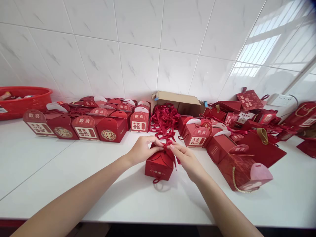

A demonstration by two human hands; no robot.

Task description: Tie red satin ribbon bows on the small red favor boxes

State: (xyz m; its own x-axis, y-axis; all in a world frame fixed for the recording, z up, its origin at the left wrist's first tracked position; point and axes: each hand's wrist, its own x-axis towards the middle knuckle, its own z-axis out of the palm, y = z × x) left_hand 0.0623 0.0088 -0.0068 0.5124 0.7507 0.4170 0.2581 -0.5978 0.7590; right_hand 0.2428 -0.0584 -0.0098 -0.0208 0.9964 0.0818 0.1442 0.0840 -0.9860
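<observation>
A small red gift box [159, 168] stands upright on the white table in front of me, with gold lettering on its near side. Red ribbon [168, 143] is gathered on top of it, and one loop lies at its front bottom edge. My left hand [145, 149] pinches the ribbon from the left, thumb and fingers together above the box top. From the right, my right hand [184, 158] pinches the ribbon too, its fingertips close to the left ones. A tail of ribbon hangs down beside the right fingers. The exact shape of the knot is partly hidden by the fingers.
Rows of red gift boxes [112, 129] stand at the left. Behind my hands lies a heap of red ribbon [166, 117] before an open cardboard box [179, 97]. More red boxes and bags [259, 148] crowd the right. A red plastic basket [27, 98] sits at far left.
</observation>
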